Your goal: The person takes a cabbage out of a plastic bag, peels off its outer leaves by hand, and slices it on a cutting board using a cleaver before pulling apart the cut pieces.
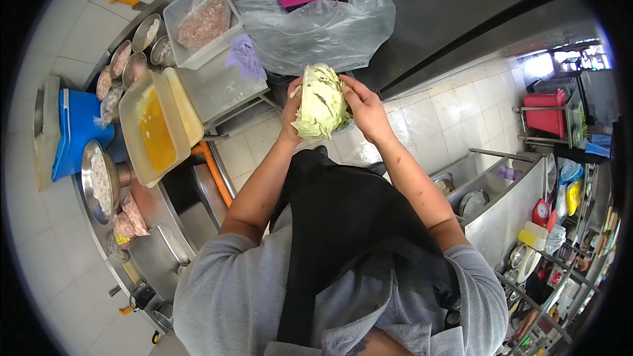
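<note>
A blue cooler [78, 133] stands near a container [155, 128] of yellow liquid [157, 122].

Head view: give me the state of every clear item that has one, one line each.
Cabbage: whole-looking, outer leaves loose
Left hand: curled against the cabbage
Right hand: gripping the cabbage's other side
Purple cloth: crumpled
Clear plastic sheeting: rumpled
Tub of yellow contents: uncovered, partly filled
Meat tub: uncovered
Large steel bowl: uncovered, holding pale pieces
</note>
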`<state>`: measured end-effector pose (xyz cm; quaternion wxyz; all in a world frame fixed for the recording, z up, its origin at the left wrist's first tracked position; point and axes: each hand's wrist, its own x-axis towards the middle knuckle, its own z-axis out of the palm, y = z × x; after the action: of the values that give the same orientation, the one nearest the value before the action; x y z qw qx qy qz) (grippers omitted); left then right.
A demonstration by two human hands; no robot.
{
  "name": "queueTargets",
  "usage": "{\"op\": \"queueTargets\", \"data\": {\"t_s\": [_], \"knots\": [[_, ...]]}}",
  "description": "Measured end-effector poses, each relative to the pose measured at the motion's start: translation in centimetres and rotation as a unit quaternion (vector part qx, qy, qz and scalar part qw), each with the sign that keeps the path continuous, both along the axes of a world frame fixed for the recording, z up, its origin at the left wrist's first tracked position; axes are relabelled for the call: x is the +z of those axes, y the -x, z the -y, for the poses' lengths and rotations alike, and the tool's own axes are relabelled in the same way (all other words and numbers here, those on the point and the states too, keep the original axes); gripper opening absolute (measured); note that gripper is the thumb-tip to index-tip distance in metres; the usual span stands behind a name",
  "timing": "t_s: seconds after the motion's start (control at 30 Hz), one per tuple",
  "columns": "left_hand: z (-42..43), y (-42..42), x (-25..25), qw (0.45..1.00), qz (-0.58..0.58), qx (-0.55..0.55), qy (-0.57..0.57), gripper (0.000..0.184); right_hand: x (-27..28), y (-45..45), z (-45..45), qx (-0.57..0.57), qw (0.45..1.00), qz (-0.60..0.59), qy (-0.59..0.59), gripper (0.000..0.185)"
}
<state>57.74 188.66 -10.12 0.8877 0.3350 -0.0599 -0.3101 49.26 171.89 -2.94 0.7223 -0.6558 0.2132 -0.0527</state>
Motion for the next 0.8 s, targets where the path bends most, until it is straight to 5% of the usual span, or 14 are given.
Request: {"op": "queueTargets", "data": {"t_s": [0.07,0.4,0.57,0.8], "knots": [[-0.1,0.2,-0.2,1.0,-0.019,0.001,-0.001,0.051,0.0,0.2,0.1,0.018,0.99,-0.013,0.142,0.045],[-0.3,0.3,-0.1,0.992,0.073,0.004,-0.099,0.067,1.6,0.2,1.1,0.017,0.994,-0.101,-0.026,0.043],[-0.6,-0.1,-1.5,0.987,0.091,0.006,-0.132,0.064,1.2,0.8,1.1,0.036,0.986,-0.078,0.143,0.047],[-1.7,-0.6,-2.7,0.996,0.028,-0.039,-0.071,0.048,-0.9,0.9,2.0,0.041,0.987,-0.051,0.145,0.048]]}}
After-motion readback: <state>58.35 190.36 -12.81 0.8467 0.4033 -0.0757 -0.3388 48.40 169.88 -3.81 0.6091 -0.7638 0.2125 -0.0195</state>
